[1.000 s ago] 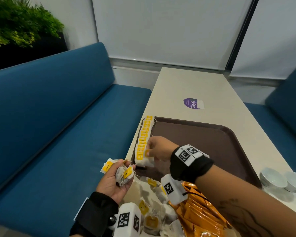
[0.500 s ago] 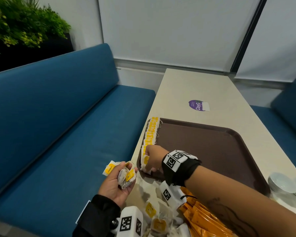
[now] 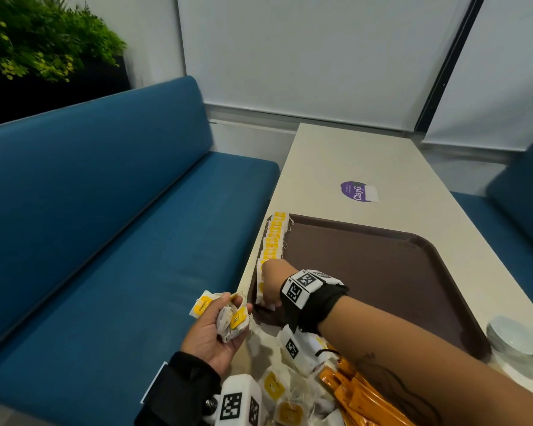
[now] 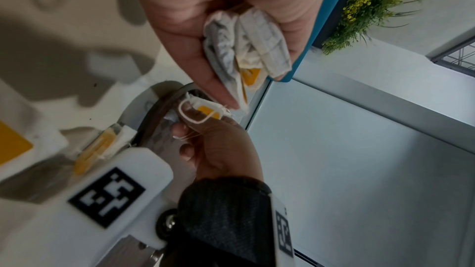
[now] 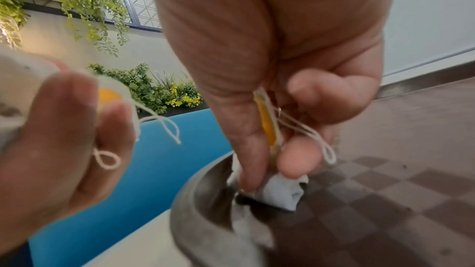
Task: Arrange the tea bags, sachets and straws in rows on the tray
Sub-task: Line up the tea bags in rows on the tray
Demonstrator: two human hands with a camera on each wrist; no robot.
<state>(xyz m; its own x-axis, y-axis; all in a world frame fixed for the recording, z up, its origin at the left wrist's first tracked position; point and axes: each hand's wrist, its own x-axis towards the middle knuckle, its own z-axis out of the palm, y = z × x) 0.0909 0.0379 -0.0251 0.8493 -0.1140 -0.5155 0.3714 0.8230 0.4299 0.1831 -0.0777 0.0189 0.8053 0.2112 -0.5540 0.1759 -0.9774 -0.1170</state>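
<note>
A brown tray (image 3: 382, 272) lies on the white table, with a row of yellow-tagged tea bags (image 3: 274, 238) along its left rim. At the near end of that row, my right hand (image 3: 266, 299) pinches a tea bag (image 5: 280, 190) between thumb and fingers, pressing it down inside the tray's near-left corner (image 5: 205, 200). My left hand (image 3: 236, 304) hovers just left of the tray and grips a bunch of tea bags (image 4: 252, 44). Loose tea bags (image 3: 277, 392) and orange sachets (image 3: 360, 395) lie piled near me. No straws show.
Stacked white bowls (image 3: 517, 339) stand right of the tray. A purple sticker (image 3: 356, 191) sits on the table beyond it. A blue bench (image 3: 105, 241) runs along the table's left edge, directly under my left hand.
My right hand has moved nearer along the tea bag row, down to the tray's near-left corner. My left hand keeps its bunch and has barely moved.
</note>
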